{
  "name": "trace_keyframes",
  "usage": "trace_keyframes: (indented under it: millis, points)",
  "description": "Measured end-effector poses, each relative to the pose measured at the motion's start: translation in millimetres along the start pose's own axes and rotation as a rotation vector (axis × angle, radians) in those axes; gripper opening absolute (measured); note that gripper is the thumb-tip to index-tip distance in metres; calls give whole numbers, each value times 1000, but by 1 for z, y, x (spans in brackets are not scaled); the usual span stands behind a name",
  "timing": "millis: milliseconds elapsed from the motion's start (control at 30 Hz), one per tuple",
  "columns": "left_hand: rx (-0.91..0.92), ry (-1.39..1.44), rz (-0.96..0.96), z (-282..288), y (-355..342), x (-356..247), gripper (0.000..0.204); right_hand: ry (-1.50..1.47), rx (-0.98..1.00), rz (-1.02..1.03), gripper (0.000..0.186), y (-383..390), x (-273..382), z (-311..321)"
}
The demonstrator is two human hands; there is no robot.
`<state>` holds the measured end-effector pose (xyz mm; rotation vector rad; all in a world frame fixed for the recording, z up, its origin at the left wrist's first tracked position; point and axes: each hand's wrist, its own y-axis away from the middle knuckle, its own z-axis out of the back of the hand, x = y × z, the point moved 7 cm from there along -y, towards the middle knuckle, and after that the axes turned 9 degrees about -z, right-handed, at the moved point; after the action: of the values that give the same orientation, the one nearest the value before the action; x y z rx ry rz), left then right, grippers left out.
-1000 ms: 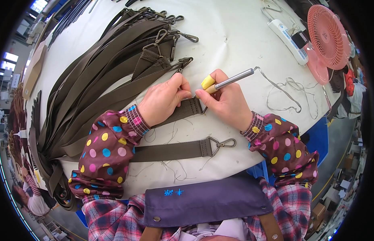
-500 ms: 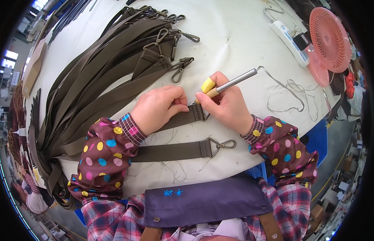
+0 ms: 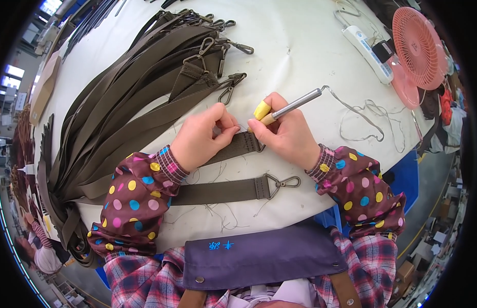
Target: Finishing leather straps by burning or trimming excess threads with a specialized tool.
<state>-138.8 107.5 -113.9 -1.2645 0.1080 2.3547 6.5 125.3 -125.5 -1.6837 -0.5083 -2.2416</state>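
Note:
My left hand (image 3: 206, 134) is closed in a pinch just above the end of a dark olive webbing strap (image 3: 233, 148), with a fine thread at its fingertips. In my right hand (image 3: 290, 131) is a corded soldering-iron-like pen (image 3: 297, 104) with a steel barrel and a tan front part. Its tip points down at the strap's stitched end, mostly hidden by my fingers. A yellow cover (image 3: 261, 109) sits on the right index finger. Nearer to me lies a second strap (image 3: 223, 192), ending in a metal swivel hook (image 3: 284, 182).
A large bundle of similar straps (image 3: 113, 97) with metal hooks fills the left of the white table (image 3: 300, 56). At the right stand a power strip (image 3: 368, 54) and a pink fan (image 3: 418, 49). The pen's thin cord (image 3: 361, 115) loops across the tabletop. Loose threads (image 3: 225, 218) lie near me.
My left hand has lifted slightly off the strap end, its fingertips moving up and a little left. The right hand and pen have shifted slightly left.

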Motion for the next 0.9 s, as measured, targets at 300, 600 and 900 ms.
trace_keyframes:
  millis: [300,600,900]
  points:
    - [-19,367,146,-6,2,16,14,5,18,-9,19,0,2,-1]
    - [-9,364,141,-6,0,16,14,43,-9,22,20,0,4,0]
    - [7,434,159,-8,-1,18,14,34,-25,30,20,1,6,1]
